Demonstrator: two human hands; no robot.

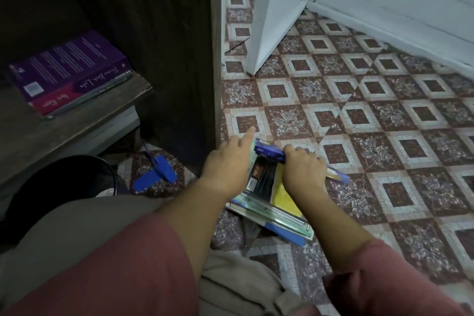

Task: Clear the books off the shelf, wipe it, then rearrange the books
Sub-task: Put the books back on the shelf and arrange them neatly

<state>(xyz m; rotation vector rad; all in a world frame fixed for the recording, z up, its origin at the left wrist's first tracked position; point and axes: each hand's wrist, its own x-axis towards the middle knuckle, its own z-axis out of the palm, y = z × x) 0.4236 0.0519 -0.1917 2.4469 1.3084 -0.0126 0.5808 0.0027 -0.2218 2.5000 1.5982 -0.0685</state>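
Head view has us crouched just right of the shelf point(177, 64), both hands down on a pile point(272, 202) of books lying on the floor tiles right of it. Our left hand point(229, 161) sits on the pile's left edge with most fingers curled over it and the index finger pointing straight ahead. Our right hand point(301, 165) wraps its fingers round a blue book point(269, 152) at the pile's far edge. A purple book point(69, 69) tops a short stack inside the shelf, and a blue cloth point(154, 174), or what we take for one, lies on the floor at its foot.

We judge the clearing step is under way, since books lie both inside the shelf and right of it, though we cannot rule out that refilling has begun. If clearing, the next move calls for squaring the pile, letting go, and reaching left into the shelf for the purple stack, lifting it flat with both hands.
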